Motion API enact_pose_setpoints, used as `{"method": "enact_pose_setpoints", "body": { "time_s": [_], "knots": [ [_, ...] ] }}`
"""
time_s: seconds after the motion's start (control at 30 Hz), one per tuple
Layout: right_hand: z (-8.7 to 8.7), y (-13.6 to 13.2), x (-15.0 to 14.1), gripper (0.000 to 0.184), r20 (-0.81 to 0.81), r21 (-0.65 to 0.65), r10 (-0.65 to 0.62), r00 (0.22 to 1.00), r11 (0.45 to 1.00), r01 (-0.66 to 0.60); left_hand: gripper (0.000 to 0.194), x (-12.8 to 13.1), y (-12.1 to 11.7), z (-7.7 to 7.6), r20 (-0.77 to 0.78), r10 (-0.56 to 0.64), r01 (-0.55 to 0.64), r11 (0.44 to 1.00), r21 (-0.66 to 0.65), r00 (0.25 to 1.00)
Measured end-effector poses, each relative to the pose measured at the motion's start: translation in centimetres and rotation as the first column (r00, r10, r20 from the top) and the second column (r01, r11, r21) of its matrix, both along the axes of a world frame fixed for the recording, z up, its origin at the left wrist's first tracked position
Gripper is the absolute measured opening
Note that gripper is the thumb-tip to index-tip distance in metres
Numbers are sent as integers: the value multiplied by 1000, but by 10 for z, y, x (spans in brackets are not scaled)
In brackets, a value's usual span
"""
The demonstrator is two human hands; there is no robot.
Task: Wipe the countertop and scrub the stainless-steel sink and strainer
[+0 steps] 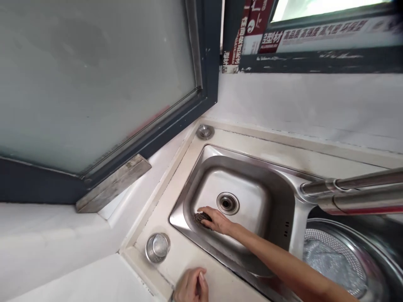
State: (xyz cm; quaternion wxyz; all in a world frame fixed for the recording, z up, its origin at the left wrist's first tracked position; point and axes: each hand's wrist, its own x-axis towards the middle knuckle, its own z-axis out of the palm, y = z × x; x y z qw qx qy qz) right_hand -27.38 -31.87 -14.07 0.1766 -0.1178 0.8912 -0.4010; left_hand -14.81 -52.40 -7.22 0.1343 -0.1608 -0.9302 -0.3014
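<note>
My right hand [217, 220] reaches into the stainless steel sink [242, 180]. Its fingers are closed around a dark, coarse scouring pad [202, 217], pressed to the basin's lower left wall. Beside that hand lies the round drain [228, 203]. On the pale counter in front of the sink, my left hand [192, 285] rests with curled fingers, and I see nothing in it. A metal strainer cup [157, 248] stands on the counter to the left of it.
A thick metal faucet [349, 191] juts in from the right. Below it, a perforated metal basket [336, 260] holds something greyish and shiny. A metal drain plug [205, 132] sits at the back corner. An open window frame [176, 126] overhangs the left, with a wooden block [115, 184] under it.
</note>
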Motion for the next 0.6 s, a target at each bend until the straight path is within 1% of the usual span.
{"method": "enact_pose_setpoints", "body": {
  "time_s": [0.03, 0.1, 0.13, 0.17, 0.23, 0.27, 0.33, 0.47, 0.53, 0.6],
  "knots": [
    [13, -3, -1, 44, -65, -37, -31, 997, 999, 28, 21, 1, -1, 0, 7, -9, 9, 1000, -3, 1000],
    [39, -15, -4, 41, -225, -60, -76, 971, 996, 64, 21, 2, -2, -1, 24, -23, 23, 1000, -6, 999],
    [51, -24, -8, 36, -308, -31, -76, 948, 997, 70, 21, 3, -2, -1, 32, -25, 25, 1000, -7, 999],
    [61, -34, -13, 32, -380, 26, -56, 923, 997, 71, 21, 4, -2, -1, 39, -24, 24, 1000, -8, 999],
    [73, -52, -24, 26, -477, 149, 13, 879, 987, 66, 21, 5, -2, -1, 44, -19, 19, 1000, -5, 999],
    [75, -59, -29, 24, -503, 197, 54, 863, 979, 54, 21, 5, -2, -2, 43, -16, 17, 1000, -1, 999],
    [72, -71, -37, 23, -518, 249, 112, 848, 968, 24, 20, 5, -2, -3, 39, -16, 16, 1000, 8, 999],
    [64, -85, -38, 22, -500, 261, 141, 854, 965, -6, 19, 5, -2, -2, 58, -18, 16, 999, 28, 998],
    [66, -88, -35, 23, -490, 270, 188, 851, 961, -57, 19, 5, -1, -1, 70, -12, 10, 999, 32, 997],
    [71, -85, -30, 24, -473, 278, 252, 844, 952, -128, 19, 5, 0, 1, 78, -2, 1, 1000, 20, 997]
  ]
}}
